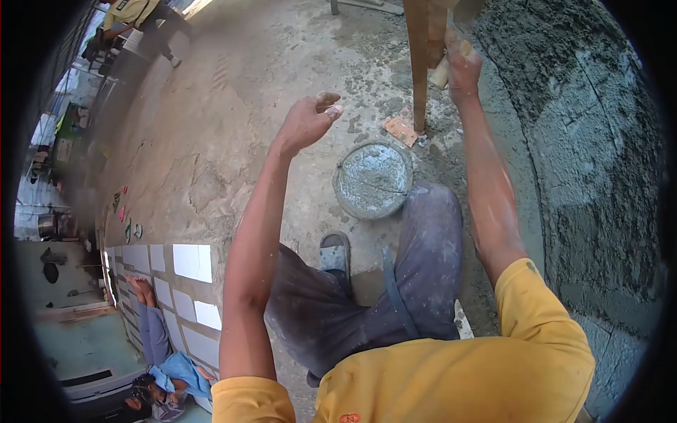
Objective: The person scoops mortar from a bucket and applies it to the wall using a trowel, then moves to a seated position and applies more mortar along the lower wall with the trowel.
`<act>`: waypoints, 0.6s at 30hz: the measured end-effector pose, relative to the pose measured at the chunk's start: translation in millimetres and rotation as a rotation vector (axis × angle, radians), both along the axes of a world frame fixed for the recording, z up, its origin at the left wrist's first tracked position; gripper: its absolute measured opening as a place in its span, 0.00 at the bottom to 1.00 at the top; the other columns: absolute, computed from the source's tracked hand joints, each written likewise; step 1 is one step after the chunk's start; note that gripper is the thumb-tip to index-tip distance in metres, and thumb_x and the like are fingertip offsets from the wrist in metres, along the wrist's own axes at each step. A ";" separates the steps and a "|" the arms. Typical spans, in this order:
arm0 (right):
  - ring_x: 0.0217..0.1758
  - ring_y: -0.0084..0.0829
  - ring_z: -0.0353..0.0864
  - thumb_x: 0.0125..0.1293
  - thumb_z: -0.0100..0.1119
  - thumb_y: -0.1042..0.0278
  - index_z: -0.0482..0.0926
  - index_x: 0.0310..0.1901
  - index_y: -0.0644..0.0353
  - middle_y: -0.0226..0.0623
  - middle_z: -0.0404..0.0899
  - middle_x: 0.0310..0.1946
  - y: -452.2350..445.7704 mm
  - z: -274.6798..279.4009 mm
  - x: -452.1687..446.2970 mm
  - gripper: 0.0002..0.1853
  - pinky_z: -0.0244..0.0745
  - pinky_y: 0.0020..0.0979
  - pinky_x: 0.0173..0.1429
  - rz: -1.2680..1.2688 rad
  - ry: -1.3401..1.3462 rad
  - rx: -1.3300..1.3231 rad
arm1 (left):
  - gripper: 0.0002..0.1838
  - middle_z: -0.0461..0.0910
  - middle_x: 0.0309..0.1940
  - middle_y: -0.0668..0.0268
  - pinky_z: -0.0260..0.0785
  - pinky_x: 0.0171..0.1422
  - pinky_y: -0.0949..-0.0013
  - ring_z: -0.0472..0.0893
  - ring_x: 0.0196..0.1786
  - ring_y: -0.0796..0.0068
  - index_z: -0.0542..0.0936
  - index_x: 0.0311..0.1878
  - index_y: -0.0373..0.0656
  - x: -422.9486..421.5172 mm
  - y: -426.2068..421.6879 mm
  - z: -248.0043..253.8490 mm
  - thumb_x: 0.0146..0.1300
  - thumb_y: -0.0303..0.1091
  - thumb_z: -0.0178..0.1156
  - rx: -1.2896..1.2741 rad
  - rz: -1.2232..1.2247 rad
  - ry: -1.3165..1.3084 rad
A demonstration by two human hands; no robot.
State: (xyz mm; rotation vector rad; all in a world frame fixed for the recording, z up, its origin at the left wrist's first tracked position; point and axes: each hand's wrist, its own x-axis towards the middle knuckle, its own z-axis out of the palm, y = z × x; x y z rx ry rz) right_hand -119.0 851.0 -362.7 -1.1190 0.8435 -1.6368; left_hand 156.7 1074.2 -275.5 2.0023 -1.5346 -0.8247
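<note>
My left hand (309, 121) hangs in the air above the concrete floor, fingers apart and a little curled, with nothing in it. My right hand (463, 67) is closed around a wooden handle (465, 48) beside the wet grey mortar wall (578, 127); the tool's far part is hard to make out. A round pan of grey mortar (374, 180) rests on the floor in front of my knee. Just beyond it lies a broken piece of orange brick (400, 131), at the foot of an upright wooden post (417, 77).
A person in yellow (130, 14) is at the upper left. Another person in blue (180, 374) lies or sits by the tiled area (161, 290) at the lower left. Small pink and green items lie on the floor at the left.
</note>
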 end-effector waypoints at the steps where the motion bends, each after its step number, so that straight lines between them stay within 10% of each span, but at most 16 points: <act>1: 0.38 0.20 0.80 0.72 0.77 0.42 0.84 0.43 0.58 0.23 0.82 0.36 7.5 6.8 -2.2 0.24 0.78 0.32 0.43 0.013 0.017 0.016 | 0.32 0.85 0.66 0.42 0.73 0.77 0.53 0.82 0.72 0.46 0.79 0.74 0.33 -5.2 -0.3 -28.7 0.72 0.42 0.69 -0.049 0.072 -0.008; 9: 0.34 0.20 0.79 0.70 0.79 0.42 0.83 0.40 0.56 0.24 0.80 0.34 4.4 4.0 -1.8 0.23 0.77 0.33 0.38 0.071 -0.069 0.044 | 0.41 0.77 0.73 0.42 0.70 0.80 0.48 0.80 0.74 0.44 0.63 0.80 0.24 -67.7 100.5 -204.3 0.74 0.39 0.69 -0.064 0.731 0.165; 12: 0.33 0.22 0.79 0.69 0.80 0.43 0.84 0.39 0.60 0.28 0.81 0.32 9.4 15.6 2.6 0.25 0.78 0.34 0.38 0.000 -0.047 0.095 | 0.23 0.82 0.61 0.51 0.78 0.71 0.48 0.86 0.62 0.54 0.73 0.69 0.28 -63.0 114.0 -211.3 0.79 0.35 0.60 -0.005 1.046 1.136; 15: 0.33 0.21 0.78 0.69 0.80 0.43 0.84 0.40 0.58 0.25 0.81 0.32 29.5 28.7 -0.2 0.24 0.76 0.33 0.37 -0.049 -0.029 0.143 | 0.10 0.81 0.36 0.63 0.84 0.53 0.58 0.83 0.38 0.71 0.77 0.47 0.39 -61.9 95.4 -200.9 0.84 0.34 0.52 -0.194 1.047 1.456; 18: 0.37 0.23 0.81 0.69 0.79 0.43 0.86 0.48 0.61 0.27 0.82 0.36 62.1 7.8 -26.9 0.26 0.79 0.32 0.40 -0.113 0.113 0.227 | 0.10 0.74 0.32 0.67 0.83 0.50 0.57 0.76 0.32 0.72 0.74 0.42 0.42 -72.5 51.2 -168.6 0.83 0.32 0.49 -0.101 0.995 1.398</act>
